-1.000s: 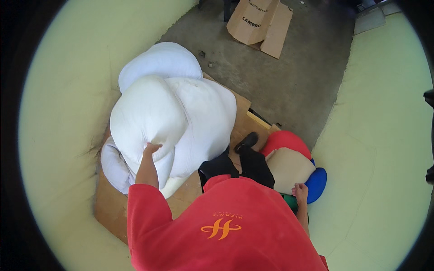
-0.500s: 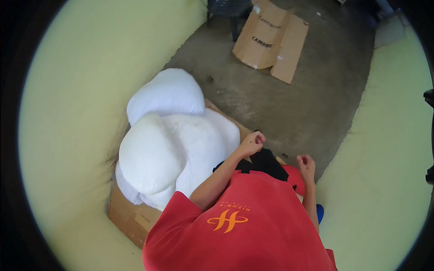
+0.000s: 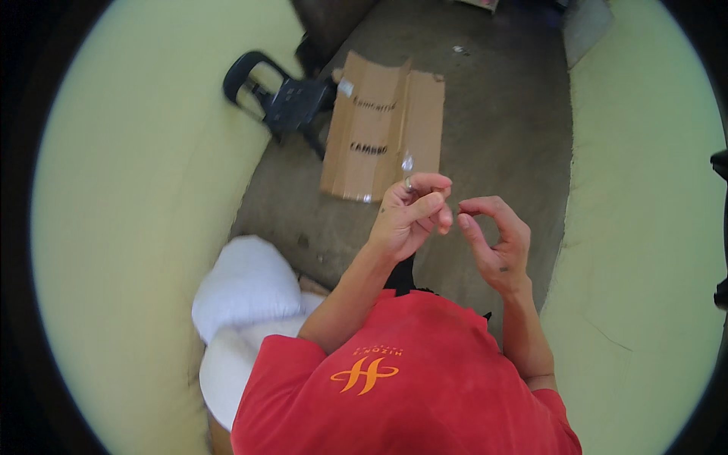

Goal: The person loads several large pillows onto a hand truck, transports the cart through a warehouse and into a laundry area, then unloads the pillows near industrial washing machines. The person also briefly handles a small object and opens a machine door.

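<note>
My left hand (image 3: 413, 216) and my right hand (image 3: 500, 243) are raised in front of my red shirt (image 3: 447, 364), their fingertips close together with a small gap between them. The left hand's fingers curl in toward its thumb, and a ring shows on one finger. On the right, thumb and forefinger come together in a pinch. Whatever lies between the fingertips, if anything, is too small to make out. To the left of my left forearm lie plump white pillows (image 3: 246, 288), partly covered by the arm and shirt.
A flattened brown cardboard box (image 3: 360, 171) lies on the grey concrete floor (image 3: 500, 114) ahead. Beside it, against the left wall (image 3: 152, 152), stands a dark plastic chair (image 3: 292, 106). A pale green wall (image 3: 644, 212) runs along the right.
Both hands have come up from low near my lap and drawn toward each other. My view has shifted, so the pillows sit lower and the chair shows fully.
</note>
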A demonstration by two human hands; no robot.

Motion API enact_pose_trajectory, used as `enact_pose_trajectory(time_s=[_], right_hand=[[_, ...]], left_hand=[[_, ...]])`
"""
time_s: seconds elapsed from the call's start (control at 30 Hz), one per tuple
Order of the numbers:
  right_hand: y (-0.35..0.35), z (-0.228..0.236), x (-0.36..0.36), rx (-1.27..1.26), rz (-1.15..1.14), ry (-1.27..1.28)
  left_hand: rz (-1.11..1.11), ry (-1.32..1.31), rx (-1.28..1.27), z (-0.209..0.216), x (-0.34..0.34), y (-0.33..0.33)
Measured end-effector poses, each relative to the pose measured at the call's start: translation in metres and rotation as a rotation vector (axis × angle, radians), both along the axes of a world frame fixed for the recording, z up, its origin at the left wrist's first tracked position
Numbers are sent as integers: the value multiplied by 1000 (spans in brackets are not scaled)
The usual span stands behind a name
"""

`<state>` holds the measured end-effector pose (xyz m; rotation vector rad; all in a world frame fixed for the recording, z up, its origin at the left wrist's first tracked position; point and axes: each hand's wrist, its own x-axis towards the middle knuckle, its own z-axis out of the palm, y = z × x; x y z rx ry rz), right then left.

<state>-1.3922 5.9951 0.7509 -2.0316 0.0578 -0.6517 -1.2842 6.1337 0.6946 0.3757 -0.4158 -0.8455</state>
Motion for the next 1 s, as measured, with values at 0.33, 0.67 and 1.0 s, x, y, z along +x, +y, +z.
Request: enact_pose_trajectory(time_s=[0.33,0.67,1.0], right_hand=[[-249,-37,194,-141,-278,-213],[-577,-66,379,-318,-290,-405],[-831,-62,596,-246,-101,-405]], left_hand=[[-319,159,-248,-31,209,-294],[-462,244,85,-43,392,-612],[-311,52,253,-17,607,-842]])
